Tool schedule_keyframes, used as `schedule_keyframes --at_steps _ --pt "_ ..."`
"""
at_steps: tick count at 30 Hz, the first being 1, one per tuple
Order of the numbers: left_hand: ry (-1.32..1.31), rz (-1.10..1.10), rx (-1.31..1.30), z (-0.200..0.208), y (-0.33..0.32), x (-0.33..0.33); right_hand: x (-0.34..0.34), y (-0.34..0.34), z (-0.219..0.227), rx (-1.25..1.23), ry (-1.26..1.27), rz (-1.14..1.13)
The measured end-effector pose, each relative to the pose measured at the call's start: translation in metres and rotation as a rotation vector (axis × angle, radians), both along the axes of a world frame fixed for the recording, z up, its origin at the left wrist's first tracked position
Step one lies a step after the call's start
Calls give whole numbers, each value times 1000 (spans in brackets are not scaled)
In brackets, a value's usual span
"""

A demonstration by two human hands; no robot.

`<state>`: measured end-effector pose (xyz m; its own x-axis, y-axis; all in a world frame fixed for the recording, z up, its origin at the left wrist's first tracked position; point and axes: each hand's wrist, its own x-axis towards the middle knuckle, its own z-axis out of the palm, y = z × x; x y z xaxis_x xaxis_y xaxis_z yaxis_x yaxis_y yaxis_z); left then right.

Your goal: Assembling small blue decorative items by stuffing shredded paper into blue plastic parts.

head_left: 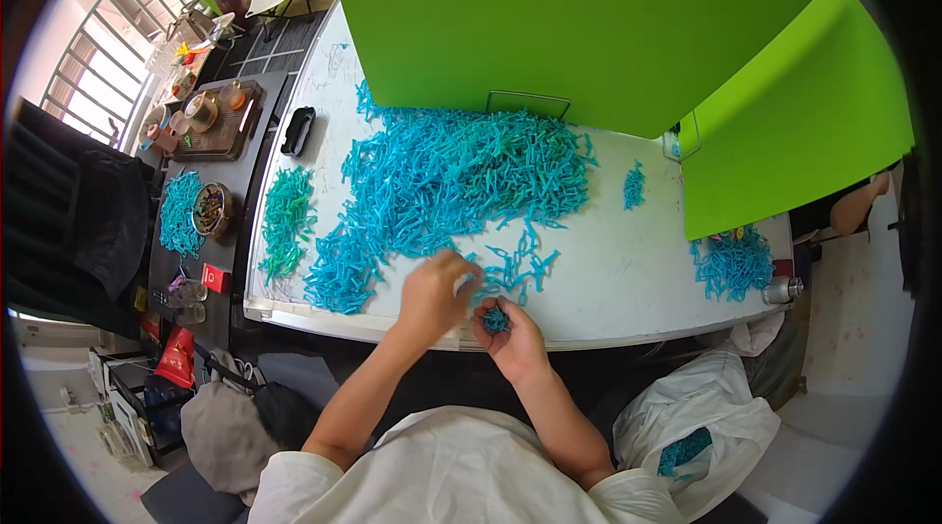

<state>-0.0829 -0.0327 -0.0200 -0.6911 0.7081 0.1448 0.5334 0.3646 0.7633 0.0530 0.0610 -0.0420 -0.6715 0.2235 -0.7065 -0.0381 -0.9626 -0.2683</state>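
My right hand (517, 347) is cupped around a small bundle of dark blue slender plastic pieces (497, 320) at the table's near edge. Just left of it, my left hand (435, 296) is raised with its fingers curled together; whatever lies between the fingertips is too blurred to make out. Beyond both hands, loose blue pieces (520, 264) of the same kind are scattered on the white table (608, 279). A large heap of blue and teal pieces (432, 176) spreads behind them, its near end reaching left of my left hand.
A green-teal pile (287, 220) lies at the table's left, a small cluster (634, 184) and a darker pile (733, 264) at its right. Green panels (589, 24) stand along the back. A black tray (298, 131) sits far left. A white plastic bag (706, 406) is at my right.
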Motion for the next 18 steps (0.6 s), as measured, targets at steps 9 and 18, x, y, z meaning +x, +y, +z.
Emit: schedule_keyframes --at_steps 9,18 --pt "358 125 -216 -37 40 -38 18 10 -12 -19 -74 53" --pt "335 30 -185 -42 14 -41 18 9 -9 -9 -58 77"
